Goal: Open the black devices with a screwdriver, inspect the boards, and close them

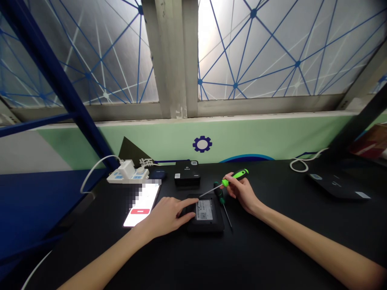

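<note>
On the black bench [229, 257], right hand [242, 193] grips screwdriver [234, 177], open left hand [166, 217] touches device [208, 225].

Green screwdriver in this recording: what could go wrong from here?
The screwdriver in the right hand has its tip close to the fingertips of the left hand on the black box, so a slip could jab them or scratch the label. The second screwdriver beside the box could get knocked.

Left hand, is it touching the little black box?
Touching. The head view shows the fingers of the left hand lying on top of the black box, right beside its white label.
</note>
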The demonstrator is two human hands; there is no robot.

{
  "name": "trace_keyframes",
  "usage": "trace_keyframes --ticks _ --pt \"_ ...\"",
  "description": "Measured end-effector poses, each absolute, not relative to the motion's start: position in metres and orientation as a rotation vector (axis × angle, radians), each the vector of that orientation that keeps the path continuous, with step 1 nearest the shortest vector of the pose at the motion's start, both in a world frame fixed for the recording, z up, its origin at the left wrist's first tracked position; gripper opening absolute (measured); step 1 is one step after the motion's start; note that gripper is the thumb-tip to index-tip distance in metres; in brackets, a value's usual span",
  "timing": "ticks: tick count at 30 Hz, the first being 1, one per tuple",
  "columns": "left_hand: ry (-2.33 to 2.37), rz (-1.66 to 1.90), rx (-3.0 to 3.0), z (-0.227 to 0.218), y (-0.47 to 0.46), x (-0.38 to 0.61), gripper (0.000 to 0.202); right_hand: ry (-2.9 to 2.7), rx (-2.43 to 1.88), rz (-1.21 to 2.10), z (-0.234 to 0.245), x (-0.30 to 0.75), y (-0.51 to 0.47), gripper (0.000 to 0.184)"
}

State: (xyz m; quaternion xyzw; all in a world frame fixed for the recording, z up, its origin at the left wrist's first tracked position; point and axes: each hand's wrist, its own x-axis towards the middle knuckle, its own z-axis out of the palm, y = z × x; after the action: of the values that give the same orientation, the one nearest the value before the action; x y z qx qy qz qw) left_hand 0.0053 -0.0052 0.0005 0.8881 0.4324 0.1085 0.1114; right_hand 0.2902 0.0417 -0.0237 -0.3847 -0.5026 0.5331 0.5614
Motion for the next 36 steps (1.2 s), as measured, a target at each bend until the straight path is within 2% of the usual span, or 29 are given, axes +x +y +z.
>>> trace_keyframes --ticks 18,36 --pt "1.048 0.723 2.751 -0.0082 -0.0036 0.0026 0.022 -1.220 -0.799 1.360 -0.0230 0.2852 0.0345 0.027" --pt "1.115 0.744 2.756 -0.0051 -0.0048 0.0045 0.024 -1.273 -0.861 1.353 -0.0286 0.2853 0.0354 0.030"
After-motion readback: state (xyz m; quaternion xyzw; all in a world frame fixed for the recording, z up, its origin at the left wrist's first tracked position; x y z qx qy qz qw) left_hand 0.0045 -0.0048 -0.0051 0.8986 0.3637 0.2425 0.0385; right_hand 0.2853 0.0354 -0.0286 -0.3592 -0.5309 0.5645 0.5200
